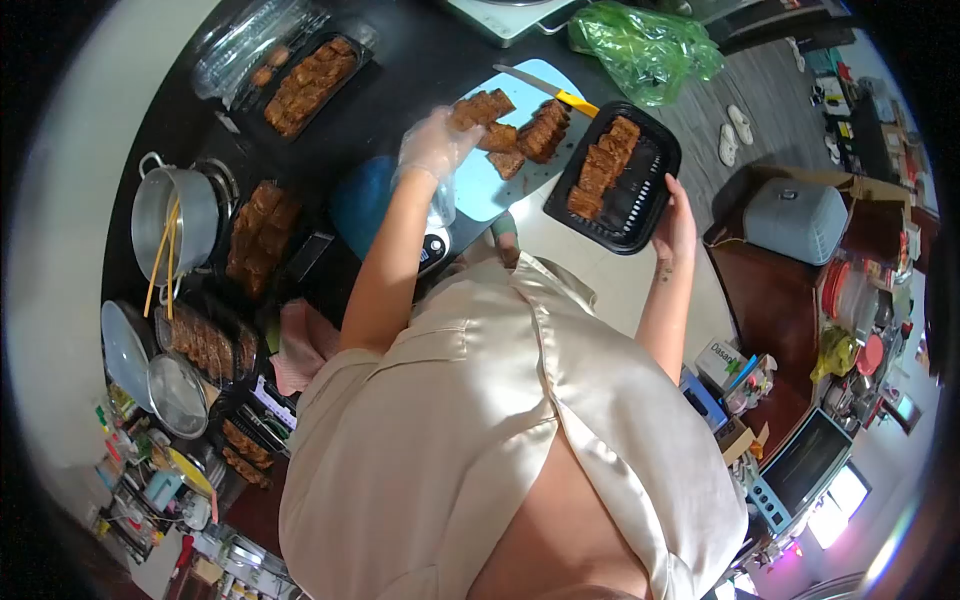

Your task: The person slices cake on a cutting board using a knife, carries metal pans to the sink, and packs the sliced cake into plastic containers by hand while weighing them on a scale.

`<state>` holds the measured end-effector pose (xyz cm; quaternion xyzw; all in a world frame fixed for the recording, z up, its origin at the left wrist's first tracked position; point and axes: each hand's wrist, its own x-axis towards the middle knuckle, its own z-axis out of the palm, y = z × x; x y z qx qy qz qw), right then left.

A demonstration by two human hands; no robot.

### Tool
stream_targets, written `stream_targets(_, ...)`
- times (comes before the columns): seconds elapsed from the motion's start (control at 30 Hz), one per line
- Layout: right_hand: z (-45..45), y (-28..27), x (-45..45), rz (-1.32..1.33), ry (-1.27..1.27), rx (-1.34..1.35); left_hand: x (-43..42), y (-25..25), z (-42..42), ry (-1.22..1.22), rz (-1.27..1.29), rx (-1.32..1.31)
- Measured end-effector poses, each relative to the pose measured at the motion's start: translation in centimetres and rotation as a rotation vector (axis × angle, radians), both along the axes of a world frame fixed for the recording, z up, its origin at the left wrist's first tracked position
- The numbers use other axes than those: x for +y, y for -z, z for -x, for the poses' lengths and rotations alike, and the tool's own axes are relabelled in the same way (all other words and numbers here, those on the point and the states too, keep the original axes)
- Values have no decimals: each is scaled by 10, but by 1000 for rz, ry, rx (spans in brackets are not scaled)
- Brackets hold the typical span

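My left hand (pixel 432 145), in a clear plastic glove, has its fingers closed on a piece of browned meat (pixel 482 107) over the light blue cutting board (pixel 480 195). More browned meat (pixel 543 131), cut in slices, lies on the board beside it. A knife with a yellow handle (pixel 577 104) rests across the board's far edge. My bare right hand (pixel 676 222) grips the right side of a black plastic tray (pixel 648 185). In that tray lies a row of meat slices (pixel 604 167), with bare ribbed bottom showing to their right.
Another filled tray (pixel 312 85) stands at the back left. A pot (pixel 176 215) with chopsticks and a large meat slab (pixel 262 235) are on the left. A green plastic bag (pixel 645 50) sits at the back right. A kitchen scale (pixel 433 248) is near my body.
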<state>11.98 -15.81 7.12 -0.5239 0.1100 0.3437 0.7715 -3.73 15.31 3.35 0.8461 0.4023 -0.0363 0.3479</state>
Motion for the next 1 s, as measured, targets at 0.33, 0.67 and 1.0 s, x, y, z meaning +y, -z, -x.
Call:
stream_targets(0.33, 12, 8, 38, -1, -103, -128, 6, 13, 25, -378, 609, -261)
stream_targets(0.67, 42, 8, 90, -46, -355, -205, -25, -98, -7, 106, 674, -611)
stream_targets(1.0, 54, -1, 91, -56, -398, -184, -43, -105, -35, 288, 59, -313)
